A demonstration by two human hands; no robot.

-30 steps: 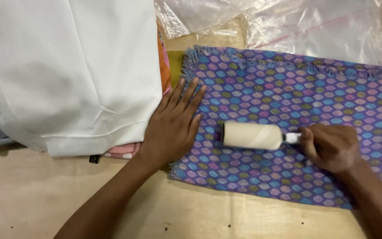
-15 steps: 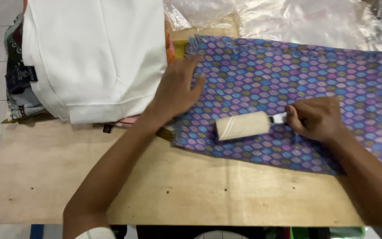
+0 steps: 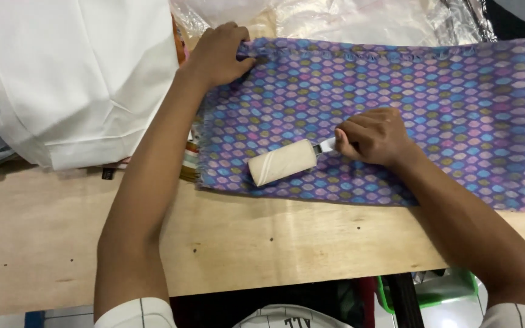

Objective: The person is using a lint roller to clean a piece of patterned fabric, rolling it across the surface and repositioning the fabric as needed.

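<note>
A wooden table (image 3: 287, 243) fills the near part of the scene, its pale top bare along the near edge. On its far left lies a big white bag (image 3: 74, 79), folded and bulky, reaching past the table's left side. To the right of the bag, a purple patterned cloth (image 3: 432, 91) lies spread flat on the table, stretching from the middle to the right edge, with a fringe along its left end. Beyond the cloth, at the far edge, lies crumpled clear plastic sheeting (image 3: 347, 18). Under the table at the near right, a green bin (image 3: 451, 291) shows. The left hand (image 3: 217, 54) rests on the far left corner of the cloth, its fingers curled over the cloth's far edge and pinching it. The right hand (image 3: 375, 136) sits on the middle of the cloth, clenched around the handle of a lint roller (image 3: 282, 162). The roller's cream-coloured drum lies on the cloth near its left end, just left of the right hand, tilted slightly with its left end nearer.
</note>
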